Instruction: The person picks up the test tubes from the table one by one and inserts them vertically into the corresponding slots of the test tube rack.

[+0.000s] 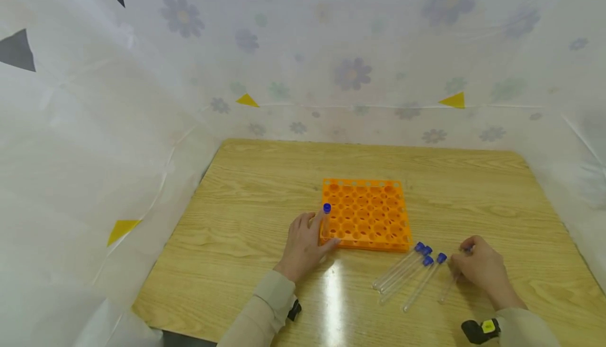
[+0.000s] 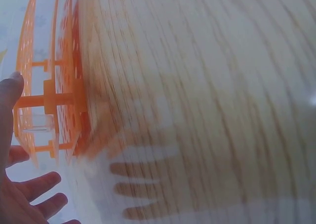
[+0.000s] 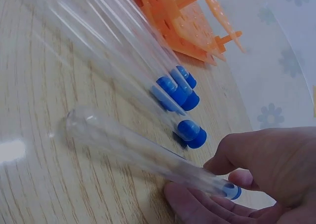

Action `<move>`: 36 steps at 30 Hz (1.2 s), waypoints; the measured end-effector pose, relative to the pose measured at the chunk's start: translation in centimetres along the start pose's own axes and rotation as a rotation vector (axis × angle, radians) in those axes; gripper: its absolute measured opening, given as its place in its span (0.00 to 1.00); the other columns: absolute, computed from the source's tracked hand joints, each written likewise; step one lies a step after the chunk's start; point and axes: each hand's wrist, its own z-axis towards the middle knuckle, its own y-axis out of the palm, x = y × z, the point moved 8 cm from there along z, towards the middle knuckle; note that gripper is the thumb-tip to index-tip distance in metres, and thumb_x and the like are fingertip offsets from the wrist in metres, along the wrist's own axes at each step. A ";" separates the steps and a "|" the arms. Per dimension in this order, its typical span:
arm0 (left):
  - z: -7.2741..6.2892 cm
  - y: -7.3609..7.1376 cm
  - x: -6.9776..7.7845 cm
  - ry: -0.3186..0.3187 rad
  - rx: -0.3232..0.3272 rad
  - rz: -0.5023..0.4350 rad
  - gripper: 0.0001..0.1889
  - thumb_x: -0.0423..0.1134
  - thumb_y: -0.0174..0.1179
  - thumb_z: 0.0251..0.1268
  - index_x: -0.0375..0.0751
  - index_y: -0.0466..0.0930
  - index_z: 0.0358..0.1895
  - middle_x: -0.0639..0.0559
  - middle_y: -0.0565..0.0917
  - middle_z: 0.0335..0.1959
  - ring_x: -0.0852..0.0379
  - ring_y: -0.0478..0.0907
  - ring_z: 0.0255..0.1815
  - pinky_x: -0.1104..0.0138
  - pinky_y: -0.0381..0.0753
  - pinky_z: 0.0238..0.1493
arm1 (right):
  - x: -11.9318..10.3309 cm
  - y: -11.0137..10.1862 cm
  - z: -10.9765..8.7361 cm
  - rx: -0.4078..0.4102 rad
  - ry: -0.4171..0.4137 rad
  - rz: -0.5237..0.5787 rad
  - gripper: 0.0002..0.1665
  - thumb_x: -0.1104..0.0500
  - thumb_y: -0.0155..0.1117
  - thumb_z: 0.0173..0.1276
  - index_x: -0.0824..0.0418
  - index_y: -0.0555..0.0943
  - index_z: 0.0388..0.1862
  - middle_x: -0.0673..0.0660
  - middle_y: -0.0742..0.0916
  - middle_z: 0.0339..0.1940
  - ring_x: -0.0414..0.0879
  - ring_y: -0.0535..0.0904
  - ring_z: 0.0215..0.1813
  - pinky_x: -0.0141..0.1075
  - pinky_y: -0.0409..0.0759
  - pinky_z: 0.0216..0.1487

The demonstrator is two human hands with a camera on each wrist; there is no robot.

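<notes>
On the table stands an orange test tube rack (image 1: 363, 214) with rows of round holes. One clear test tube with a blue cap (image 1: 327, 207) is upright in its front left part. My left hand (image 1: 305, 242) rests at the rack's front left corner, thumb on the front edge; in the left wrist view its other fingers (image 2: 42, 184) spread loosely beside the rack. My right hand (image 1: 483, 265) pinches a clear, blue-capped test tube (image 3: 133, 145) near its cap, the round end pointing toward the front left. Beside it lie several more capped test tubes (image 1: 421, 284).
The wooden table (image 1: 265, 179) is bordered by a white flowered curtain (image 1: 307, 47) at the back and sides. The loose tubes lie between the rack's front right corner and my right hand. A bright reflection crosses the tabletop in front of the rack.
</notes>
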 end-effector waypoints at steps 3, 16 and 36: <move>-0.1 0.0 0.0 -0.001 -0.001 -0.004 0.41 0.65 0.54 0.68 0.47 0.57 0.77 0.40 0.70 0.65 0.41 0.66 0.69 0.48 0.65 0.72 | 0.0 0.0 -0.2 -0.003 -0.018 0.044 0.28 0.59 0.58 0.63 0.76 0.66 0.56 0.70 0.82 0.37 0.48 0.81 0.31 0.37 0.83 0.28; 0.0 -0.4 0.3 0.005 0.000 -0.021 0.41 0.64 0.55 0.67 0.48 0.57 0.77 0.39 0.71 0.65 0.40 0.66 0.69 0.48 0.65 0.72 | -1.1 -1.7 -0.7 0.043 -0.068 0.173 0.41 0.57 0.57 0.71 0.80 0.53 0.70 0.76 0.77 0.51 0.49 0.83 0.38 0.40 0.86 0.33; -0.1 0.0 -0.1 -0.014 -0.016 -0.006 0.41 0.66 0.53 0.68 0.47 0.58 0.77 0.41 0.70 0.65 0.41 0.66 0.69 0.49 0.65 0.72 | -7.8 -3.9 -2.4 0.107 -0.306 0.373 0.32 0.49 0.55 0.77 0.72 0.68 0.67 0.39 0.81 0.41 0.37 0.84 0.38 0.33 0.86 0.39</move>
